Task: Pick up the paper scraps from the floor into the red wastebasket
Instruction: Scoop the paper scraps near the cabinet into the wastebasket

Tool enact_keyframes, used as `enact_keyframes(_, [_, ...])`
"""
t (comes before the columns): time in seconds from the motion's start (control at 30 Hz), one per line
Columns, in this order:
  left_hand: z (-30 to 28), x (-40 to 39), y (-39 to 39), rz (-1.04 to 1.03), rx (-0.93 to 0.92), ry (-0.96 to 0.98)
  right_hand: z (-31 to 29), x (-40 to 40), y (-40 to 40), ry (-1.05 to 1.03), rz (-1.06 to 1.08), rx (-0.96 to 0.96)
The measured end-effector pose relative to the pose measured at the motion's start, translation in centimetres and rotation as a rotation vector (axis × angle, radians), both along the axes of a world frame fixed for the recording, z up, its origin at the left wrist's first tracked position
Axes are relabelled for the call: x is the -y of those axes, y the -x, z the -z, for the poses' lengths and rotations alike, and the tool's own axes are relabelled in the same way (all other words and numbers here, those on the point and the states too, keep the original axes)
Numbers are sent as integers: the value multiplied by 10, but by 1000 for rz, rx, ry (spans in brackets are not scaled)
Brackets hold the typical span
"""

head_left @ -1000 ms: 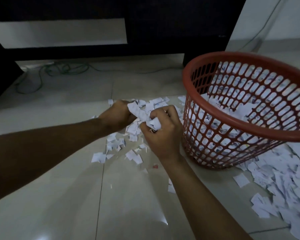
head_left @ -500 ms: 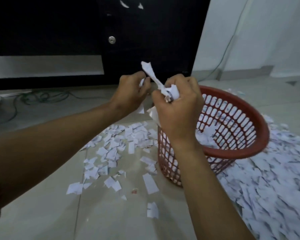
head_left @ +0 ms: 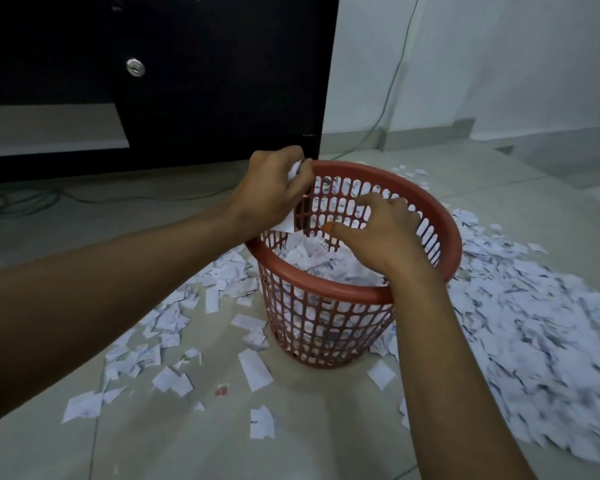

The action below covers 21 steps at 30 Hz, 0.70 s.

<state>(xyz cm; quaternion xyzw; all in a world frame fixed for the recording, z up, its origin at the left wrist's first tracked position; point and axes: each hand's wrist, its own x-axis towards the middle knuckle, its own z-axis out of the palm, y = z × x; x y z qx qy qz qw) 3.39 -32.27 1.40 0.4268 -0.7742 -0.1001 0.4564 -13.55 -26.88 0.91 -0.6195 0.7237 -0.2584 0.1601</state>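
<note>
Paper scraps [head_left: 293,174] in left hand [head_left: 271,192] — over wastebasket [head_left: 326,289] rim.

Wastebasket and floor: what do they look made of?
Wastebasket: red moulded plastic by the look, with a smooth thick rim and lattice walls that show the paper scraps inside. Floor: probably glazed tile, pale and glossy, with thin joint lines.

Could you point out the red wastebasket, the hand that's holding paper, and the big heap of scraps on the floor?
red wastebasket [head_left: 329,292]: head view, near rim.
left hand [head_left: 267,195]: head view, back of the hand, gripping paper.
heap of scraps [head_left: 534,341]: head view, middle of the pile right of the basket.
</note>
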Motion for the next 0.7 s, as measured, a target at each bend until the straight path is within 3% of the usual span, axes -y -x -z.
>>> enact_keyframes(0.3, [8, 10, 27, 6, 205, -113, 1, -6, 6, 405, 23, 130])
enact_keyframes(0.7, [8, -22, -30, -5, 241, 138, 18, -60, -62, 939, -363, 335])
